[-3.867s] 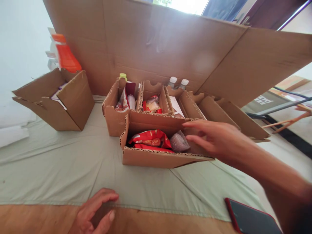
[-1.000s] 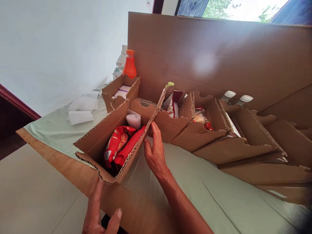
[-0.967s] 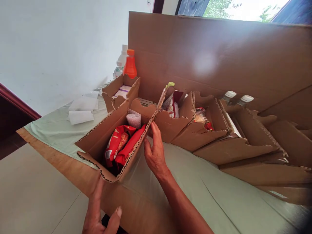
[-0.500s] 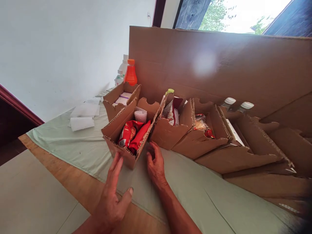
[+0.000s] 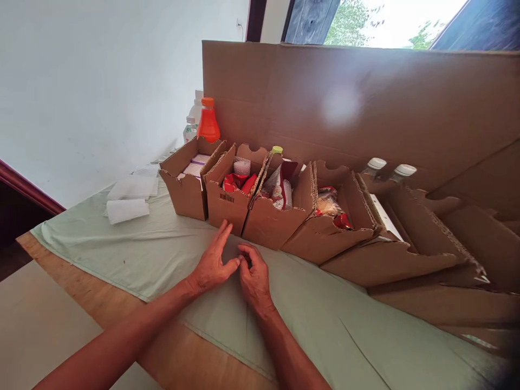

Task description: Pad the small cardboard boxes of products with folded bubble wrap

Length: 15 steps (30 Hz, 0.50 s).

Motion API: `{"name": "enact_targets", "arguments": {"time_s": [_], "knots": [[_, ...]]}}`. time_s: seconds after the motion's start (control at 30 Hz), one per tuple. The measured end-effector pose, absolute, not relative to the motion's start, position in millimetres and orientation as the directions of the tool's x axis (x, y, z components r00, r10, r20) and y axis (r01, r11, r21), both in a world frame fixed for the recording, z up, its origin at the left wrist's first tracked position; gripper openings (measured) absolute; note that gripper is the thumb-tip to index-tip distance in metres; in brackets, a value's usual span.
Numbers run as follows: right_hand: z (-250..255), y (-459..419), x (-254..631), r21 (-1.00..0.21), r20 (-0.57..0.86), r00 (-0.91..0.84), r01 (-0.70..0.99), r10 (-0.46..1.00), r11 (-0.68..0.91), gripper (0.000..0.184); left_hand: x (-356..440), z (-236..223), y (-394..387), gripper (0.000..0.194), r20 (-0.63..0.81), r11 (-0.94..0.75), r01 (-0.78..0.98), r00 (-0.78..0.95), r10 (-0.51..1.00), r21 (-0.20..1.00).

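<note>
A cardboard box (image 5: 227,211) with a barcode on its front stands in the row, between two other boxes. Inside it are red packets (image 5: 239,183) and a bubble-wrapped piece (image 5: 242,166). My left hand (image 5: 216,259) is at the lower front of this box, fingers stretched out and holding nothing; its fingertips are at or very near the cardboard. Close beside it, my right hand (image 5: 254,275) rests over the cloth with fingers curved and apart, nothing seen in it. The two hands nearly meet at thumb and fingers.
To the left is a box with white packs (image 5: 184,197); to the right stand several more boxes (image 5: 276,225). An orange bottle (image 5: 208,122) and white-capped bottles (image 5: 376,165) are behind. White sheets (image 5: 128,210) lie on the green cloth (image 5: 162,260). A tall cardboard panel (image 5: 284,97) backs the row.
The box with red packets has slid back into line with the others. My left hand has followed it forward and drawn close to my right hand. The view has shifted slightly.
</note>
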State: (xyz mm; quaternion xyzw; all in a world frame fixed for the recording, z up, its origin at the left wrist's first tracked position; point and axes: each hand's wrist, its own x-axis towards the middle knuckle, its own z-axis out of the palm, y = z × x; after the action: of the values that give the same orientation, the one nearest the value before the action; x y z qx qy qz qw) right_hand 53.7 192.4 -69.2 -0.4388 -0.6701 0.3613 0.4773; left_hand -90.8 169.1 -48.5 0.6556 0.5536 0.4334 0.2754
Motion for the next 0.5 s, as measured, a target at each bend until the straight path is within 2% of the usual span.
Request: {"name": "enact_targets", "arguments": {"time_s": [0.1, 0.27, 0.37, 0.5], "knots": [[-68.6, 192.9, 55.7, -0.904, 0.314, -0.173, 0.247, 0.934, 0.35, 0.025, -92.9, -45.5, 156.5, 0.076, 0.216, -0.214, 0.495, 0.055, 0.975, 0.842], [-57.3, 188.7, 54.7, -0.901, 0.297, -0.197, 0.265, 0.934, 0.343, 0.028, -126.0, -30.4, 108.4, 0.048, 0.183, -0.192, 0.547, 0.072, 0.98, 0.815], [-24.6, 190.5, 37.4, -0.887, 0.305, -0.276, 0.267, 0.911, 0.378, 0.041, -156.8, -36.9, 69.3, 0.037, 0.249, -0.137, 0.623, -0.096, 0.964, 0.77], [43.0, 213.5, -14.3, -0.77, 0.392, -0.48, 0.296, 0.785, 0.565, 0.063, -181.8, -57.7, 28.5, 0.028, 0.369, -0.05, 0.675, -0.338, 0.866, 0.736]]}}
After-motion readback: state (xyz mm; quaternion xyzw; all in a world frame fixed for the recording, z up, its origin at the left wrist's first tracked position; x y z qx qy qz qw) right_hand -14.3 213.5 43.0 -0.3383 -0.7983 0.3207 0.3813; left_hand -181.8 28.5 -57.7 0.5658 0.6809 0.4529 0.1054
